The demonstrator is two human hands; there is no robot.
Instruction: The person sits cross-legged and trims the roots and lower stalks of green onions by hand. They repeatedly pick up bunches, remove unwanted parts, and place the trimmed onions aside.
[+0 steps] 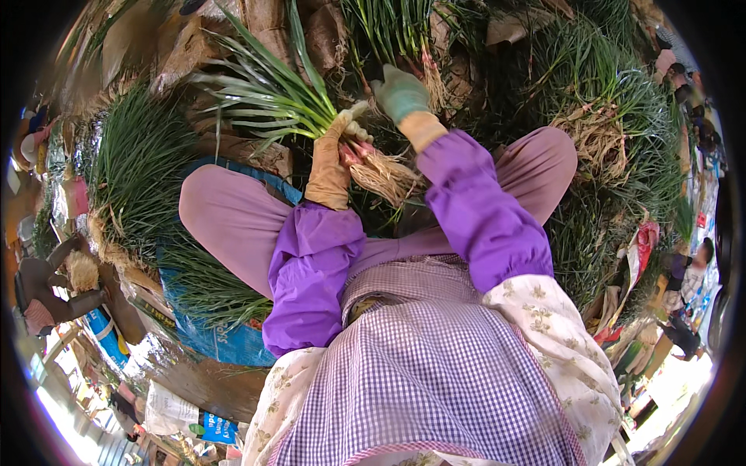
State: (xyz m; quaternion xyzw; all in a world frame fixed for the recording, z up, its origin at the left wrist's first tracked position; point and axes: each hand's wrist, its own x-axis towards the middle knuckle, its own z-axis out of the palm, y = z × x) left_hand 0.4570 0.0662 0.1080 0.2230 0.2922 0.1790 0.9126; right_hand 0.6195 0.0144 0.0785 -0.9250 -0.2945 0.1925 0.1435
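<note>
My left hand (338, 143), in a tan glove, grips a bunch of spring onions (291, 108). Their green leaves fan out to the upper left, while the pinkish bases and pale stringy roots (384, 175) hang out below the fist to the right. My right hand (402, 96) wears a green glove and is slightly blurred. It lies just right of my left hand, close to the roots of another bunch of spring onions (387, 29). Its fingers are curled, and whether they pinch a stalk cannot be made out.
Heaps of spring onions lie at left (137, 151) and right (600, 76). A blue printed sack (227, 343) is beside my left knee, partly under leaves. Brown sacking (250, 152) lies in front. A person (58, 285) is at the far left; others sit along the right rim.
</note>
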